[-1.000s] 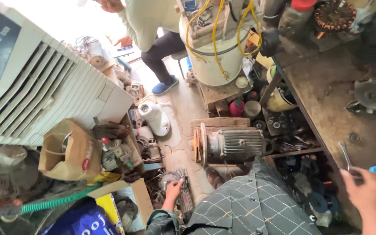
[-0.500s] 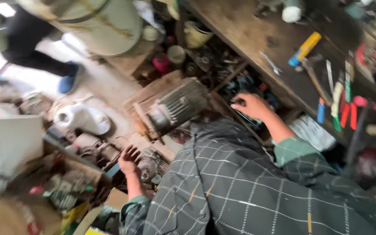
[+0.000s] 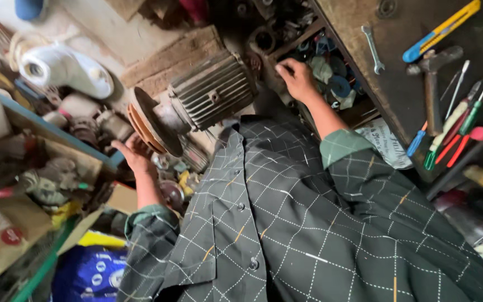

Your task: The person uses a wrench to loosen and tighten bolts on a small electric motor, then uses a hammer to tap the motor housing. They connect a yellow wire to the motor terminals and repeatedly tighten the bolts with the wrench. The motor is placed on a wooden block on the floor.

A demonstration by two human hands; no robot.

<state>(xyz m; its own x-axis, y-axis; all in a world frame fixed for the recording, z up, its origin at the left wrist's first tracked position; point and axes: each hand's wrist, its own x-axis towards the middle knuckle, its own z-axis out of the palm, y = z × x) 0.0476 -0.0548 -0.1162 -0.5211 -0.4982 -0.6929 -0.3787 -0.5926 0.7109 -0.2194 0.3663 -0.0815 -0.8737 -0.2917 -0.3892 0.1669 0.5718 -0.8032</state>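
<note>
Reaching past the ribbed grey electric motor [image 3: 211,92] that lies on the floor, the right hand [image 3: 297,78] rests at the edge of a shelf [image 3: 331,84] just beyond the motor's finned body. Its fingers are curled down among the blue and grey parts [image 3: 334,81] piled there, but whether its grip has closed on one of them cannot be told, since the fingertips are hidden in the clutter. The left hand [image 3: 135,154] is at the motor's other end, palm open and fingers spread in a wide grip against the rim of the rust-coloured pulley disc [image 3: 149,126]; it seems to touch the disc rather than clasp it. Above the shelf, on the far side from the motor, a dark table [image 3: 398,84] carries a small spanner [image 3: 373,49], a blue and yellow utility knife [image 3: 440,29], a hammer [image 3: 432,84] and a row of screwdrivers [image 3: 457,131]. A white plastic housing [image 3: 65,67] lies on the floor beyond the pulley end of the motor. The person's dark checked shirt [image 3: 308,223] fills the foreground, nearer than the motor.
</note>
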